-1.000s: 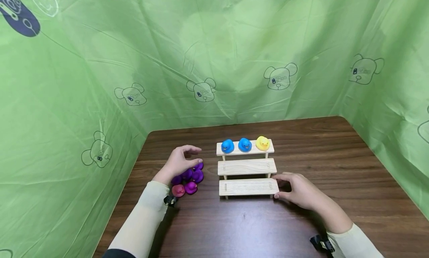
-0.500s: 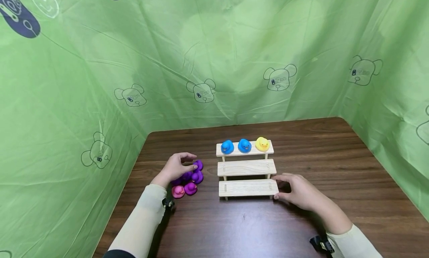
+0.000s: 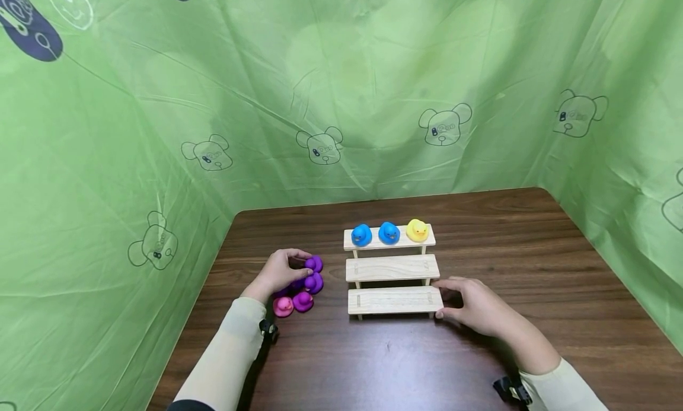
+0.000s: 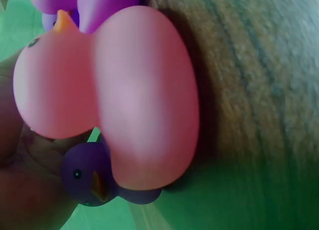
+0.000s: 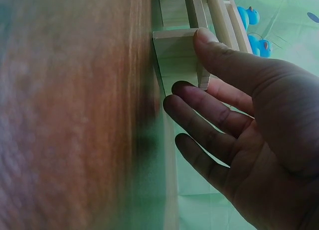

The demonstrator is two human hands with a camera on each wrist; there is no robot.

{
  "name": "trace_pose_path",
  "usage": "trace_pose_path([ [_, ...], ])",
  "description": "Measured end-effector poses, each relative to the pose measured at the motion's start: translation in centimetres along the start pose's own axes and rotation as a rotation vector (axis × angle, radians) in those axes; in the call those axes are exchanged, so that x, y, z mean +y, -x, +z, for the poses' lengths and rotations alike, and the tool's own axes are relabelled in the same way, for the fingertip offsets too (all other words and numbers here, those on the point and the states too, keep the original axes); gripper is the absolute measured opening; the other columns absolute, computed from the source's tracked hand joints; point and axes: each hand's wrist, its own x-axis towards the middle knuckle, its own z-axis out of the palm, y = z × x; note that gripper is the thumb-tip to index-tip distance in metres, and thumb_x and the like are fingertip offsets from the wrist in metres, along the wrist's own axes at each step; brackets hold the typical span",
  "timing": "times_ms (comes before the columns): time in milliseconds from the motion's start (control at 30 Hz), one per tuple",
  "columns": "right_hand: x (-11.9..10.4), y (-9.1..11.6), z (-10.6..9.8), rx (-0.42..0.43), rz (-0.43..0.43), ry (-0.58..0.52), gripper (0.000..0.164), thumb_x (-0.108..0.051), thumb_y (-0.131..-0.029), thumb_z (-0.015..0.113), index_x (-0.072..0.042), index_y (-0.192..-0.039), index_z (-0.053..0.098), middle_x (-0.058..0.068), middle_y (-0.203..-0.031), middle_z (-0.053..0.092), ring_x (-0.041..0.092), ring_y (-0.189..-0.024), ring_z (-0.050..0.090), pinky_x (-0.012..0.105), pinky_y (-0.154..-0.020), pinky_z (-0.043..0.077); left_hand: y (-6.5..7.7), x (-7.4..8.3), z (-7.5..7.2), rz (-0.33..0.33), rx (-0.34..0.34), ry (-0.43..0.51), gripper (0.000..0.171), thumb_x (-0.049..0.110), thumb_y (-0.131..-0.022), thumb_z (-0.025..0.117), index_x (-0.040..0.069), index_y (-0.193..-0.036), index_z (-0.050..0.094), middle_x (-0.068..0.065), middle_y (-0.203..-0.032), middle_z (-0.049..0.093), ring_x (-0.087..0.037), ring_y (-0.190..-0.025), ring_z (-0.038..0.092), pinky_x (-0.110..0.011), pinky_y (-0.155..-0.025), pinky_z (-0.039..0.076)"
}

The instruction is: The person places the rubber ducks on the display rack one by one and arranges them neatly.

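In my head feed the left hand [image 3: 274,273] reaches in over a huddle of ducks on the brown table [image 3: 501,233], thumb on the near side and fingers on the far side, pinching the far purple duck [image 3: 315,264] where it sits at the edge of the group. Just nearer to me is a second purple duck [image 3: 314,283], then a magenta duck [image 3: 303,302] with a pink duck [image 3: 283,306] to its left; more purple shows below the palm, too hidden for me to count. My left wrist feed is mostly pink duck, with purple bodies above and below it. On the other side the right hand [image 3: 477,304] grips the right end of the lowest shelf [image 3: 395,300] of the wooden rack [image 3: 392,268], thumb on the front edge and a finger behind, the other fingers lightly bent beside the end panel. The rack climbs in 3 steps, and its top shelf [image 3: 375,239] bears 2 blue ducks [image 3: 389,233] and, at the right, 1 yellow duck [image 3: 417,231]. A green curtain [image 3: 373,73] hangs behind
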Motion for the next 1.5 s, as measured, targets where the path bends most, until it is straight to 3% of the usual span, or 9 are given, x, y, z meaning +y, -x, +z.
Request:
trace_pose_path([
  [167, 0.0, 0.0, 0.1, 0.008, -0.029, -0.003, 0.052, -0.019, -0.079, 0.094, -0.013, -0.126, 0.074, -0.007, -0.114, 0.074, 0.019, -0.107, 0.07, 0.048, -0.092, 0.057, 0.0, 0.1, 0.2, 0.007, 0.03, -0.028, 0.036, 0.014, -0.085, 0.089, 0.009, -0.119, 0.077, -0.006, -0.104, 0.079, -0.023, -0.099, 0.075, -0.046, -0.095, 0.057],
  [500, -0.1, 0.0, 0.0, 0.013, -0.042, 0.001, 0.052, -0.019, -0.079, 0.095, -0.012, -0.126, 0.074, -0.006, -0.115, 0.074, 0.021, -0.109, 0.07, 0.049, -0.093, 0.057, -0.2, 0.0, 0.5, -0.009, 0.077, -0.057, 0.032, 0.017, -0.084, 0.091, 0.015, -0.113, 0.08, 0.002, -0.102, 0.078, -0.016, -0.096, 0.073, -0.043, -0.095, 0.057],
  [1033, -0.1, 0.0, -0.1, -0.002, -0.014, 0.002, 0.052, -0.019, -0.08, 0.094, -0.013, -0.127, 0.073, -0.004, -0.117, 0.074, 0.024, -0.111, 0.07, 0.051, -0.094, 0.056, 0.2, 0.5, 0.5, -0.019, 0.107, -0.021, 0.031, 0.014, -0.086, 0.088, 0.013, -0.116, 0.079, -0.003, -0.108, 0.077, -0.022, -0.101, 0.073, -0.044, -0.094, 0.058],
  [1200, -0.1, 0.0, -0.1, -0.002, -0.018, -0.007, 0.051, -0.019, -0.08, 0.094, -0.013, -0.126, 0.074, -0.006, -0.115, 0.074, 0.022, -0.109, 0.07, 0.049, -0.093, 0.056, 0.4, 0.9, 0.5, 0.017, 0.147, -0.018, 0.031, 0.012, -0.085, 0.088, 0.014, -0.115, 0.08, 0.0, -0.109, 0.076, -0.021, -0.102, 0.072, -0.043, -0.094, 0.058],
  [1333, -0.1, -0.1, -0.1, 0.001, -0.022, -0.005, 0.051, -0.019, -0.08, 0.094, -0.014, -0.126, 0.074, -0.007, -0.113, 0.074, 0.02, -0.107, 0.07, 0.048, -0.092, 0.057, 0.6, 1.5, 0.6, 0.067, 0.165, 0.039, 0.032, 0.008, -0.085, 0.088, 0.013, -0.115, 0.079, -0.002, -0.109, 0.076, -0.022, -0.101, 0.074, -0.041, -0.091, 0.061],
  [1500, 0.0, -0.1, 0.0, -0.001, -0.017, -0.007, 0.051, -0.019, -0.08, 0.094, -0.014, -0.127, 0.073, -0.008, -0.112, 0.074, 0.02, -0.106, 0.07, 0.047, -0.092, 0.057, 0.9, 2.9, 0.7, 0.106, 0.192, 0.079, 0.032, 0.009, -0.084, 0.088, 0.012, -0.115, 0.079, -0.002, -0.109, 0.077, -0.023, -0.1, 0.075, -0.048, -0.091, 0.06],
])
